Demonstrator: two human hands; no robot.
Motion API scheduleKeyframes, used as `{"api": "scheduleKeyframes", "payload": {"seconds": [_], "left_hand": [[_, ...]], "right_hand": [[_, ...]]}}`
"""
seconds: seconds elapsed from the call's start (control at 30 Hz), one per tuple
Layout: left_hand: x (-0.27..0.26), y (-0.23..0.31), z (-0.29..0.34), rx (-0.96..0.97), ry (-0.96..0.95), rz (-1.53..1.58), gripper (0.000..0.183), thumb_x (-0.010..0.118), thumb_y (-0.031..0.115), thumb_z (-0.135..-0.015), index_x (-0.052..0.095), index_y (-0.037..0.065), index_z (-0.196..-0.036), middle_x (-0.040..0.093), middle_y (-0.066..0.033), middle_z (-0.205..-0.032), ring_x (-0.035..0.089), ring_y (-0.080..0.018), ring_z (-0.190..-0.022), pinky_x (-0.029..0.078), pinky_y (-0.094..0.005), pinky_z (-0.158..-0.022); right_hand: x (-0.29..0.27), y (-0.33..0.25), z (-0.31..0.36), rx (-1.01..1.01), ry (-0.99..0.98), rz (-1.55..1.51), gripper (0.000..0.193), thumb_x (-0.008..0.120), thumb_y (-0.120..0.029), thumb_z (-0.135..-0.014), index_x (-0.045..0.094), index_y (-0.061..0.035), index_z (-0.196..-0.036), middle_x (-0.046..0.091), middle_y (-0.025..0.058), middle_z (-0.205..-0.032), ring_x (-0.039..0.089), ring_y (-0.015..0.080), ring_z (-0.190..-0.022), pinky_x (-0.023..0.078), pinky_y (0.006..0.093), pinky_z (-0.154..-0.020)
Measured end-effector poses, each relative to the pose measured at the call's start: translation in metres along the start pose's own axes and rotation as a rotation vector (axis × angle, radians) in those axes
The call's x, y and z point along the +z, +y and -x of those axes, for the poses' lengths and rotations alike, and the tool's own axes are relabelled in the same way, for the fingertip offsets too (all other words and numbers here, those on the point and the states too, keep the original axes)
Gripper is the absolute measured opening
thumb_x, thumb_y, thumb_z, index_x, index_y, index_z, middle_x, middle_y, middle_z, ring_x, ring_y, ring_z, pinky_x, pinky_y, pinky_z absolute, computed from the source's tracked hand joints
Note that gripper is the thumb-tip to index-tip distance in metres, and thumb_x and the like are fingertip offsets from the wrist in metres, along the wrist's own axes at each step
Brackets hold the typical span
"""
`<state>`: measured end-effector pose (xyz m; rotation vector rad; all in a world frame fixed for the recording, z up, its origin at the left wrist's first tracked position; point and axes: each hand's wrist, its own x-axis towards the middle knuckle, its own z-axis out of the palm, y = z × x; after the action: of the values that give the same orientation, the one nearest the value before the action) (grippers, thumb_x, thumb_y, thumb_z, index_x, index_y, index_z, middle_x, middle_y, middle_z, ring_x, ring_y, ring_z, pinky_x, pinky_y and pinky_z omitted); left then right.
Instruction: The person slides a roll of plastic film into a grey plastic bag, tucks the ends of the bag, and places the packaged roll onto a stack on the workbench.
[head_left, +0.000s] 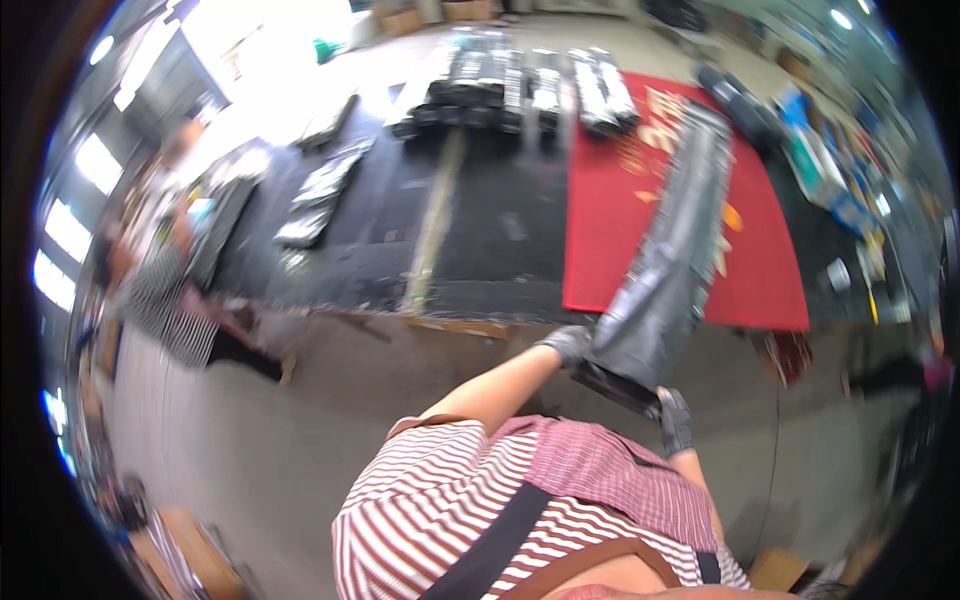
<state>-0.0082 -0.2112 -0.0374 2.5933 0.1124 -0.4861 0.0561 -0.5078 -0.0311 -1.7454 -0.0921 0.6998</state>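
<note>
A long, dark grey plastic bag (672, 255) runs from the red mat on the table over its front edge toward me. My left hand (570, 344), in a grey glove, is closed on the left corner of its near end. My right hand (676, 420), also gloved in grey, grips the right corner, lower down. Between the hands, the near end shows a dark, gaping edge. Whatever lies inside the bag is hidden. Under the bag's far part is the red mat (605, 240) with yellow and cream printing.
Shiny wrapped black bundles (470, 85) are stacked at the table's back, with several beside them. One wrapped bundle (325, 190) lies left on the black table (500, 230). A dark roll (740, 105) and a cluttered pile (815, 160) sit right. Another person (170, 300) stands left.
</note>
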Motion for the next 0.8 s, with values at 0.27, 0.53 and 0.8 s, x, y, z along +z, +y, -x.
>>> {"api": "scheduleKeyframes", "payload": {"seconds": [0.27,0.53,0.8], "left_hand": [[-0.22,0.157,0.168,0.552,0.817,0.13,0.028,0.059,0.018,-0.078,0.058,0.007,-0.104,0.059,-0.0131,-0.093,0.06,-0.0302,-0.091,0.049,-0.0403,-0.082],[-0.264,0.235,0.283,0.966,1.111,-0.067,0.025,0.061,0.021,-0.073,0.06,0.006,-0.094,0.059,-0.0083,-0.091,0.058,-0.0232,-0.09,0.047,-0.0388,-0.085],[-0.246,0.229,0.271,1.398,0.604,0.007,0.03,0.06,0.018,-0.075,0.06,0.005,-0.103,0.058,-0.0071,-0.095,0.058,-0.0219,-0.089,0.047,-0.0372,-0.086]], "right_hand": [[-0.025,0.025,-0.002,0.011,0.0,0.21,0.014,0.059,-0.018,-0.088,0.058,-0.0044,-0.09,0.056,0.0033,-0.062,0.05,0.0095,-0.045,0.04,0.0264,-0.042],[-0.017,0.028,-0.009,0.054,-0.017,0.175,0.014,0.059,-0.018,-0.088,0.057,-0.0043,-0.091,0.057,0.004,-0.064,0.051,0.0095,-0.047,0.041,0.026,-0.043],[-0.025,0.048,0.006,0.107,0.079,0.115,0.014,0.059,-0.017,-0.088,0.057,-0.0032,-0.091,0.057,0.0043,-0.067,0.051,0.0097,-0.05,0.042,0.0256,-0.045]]}}
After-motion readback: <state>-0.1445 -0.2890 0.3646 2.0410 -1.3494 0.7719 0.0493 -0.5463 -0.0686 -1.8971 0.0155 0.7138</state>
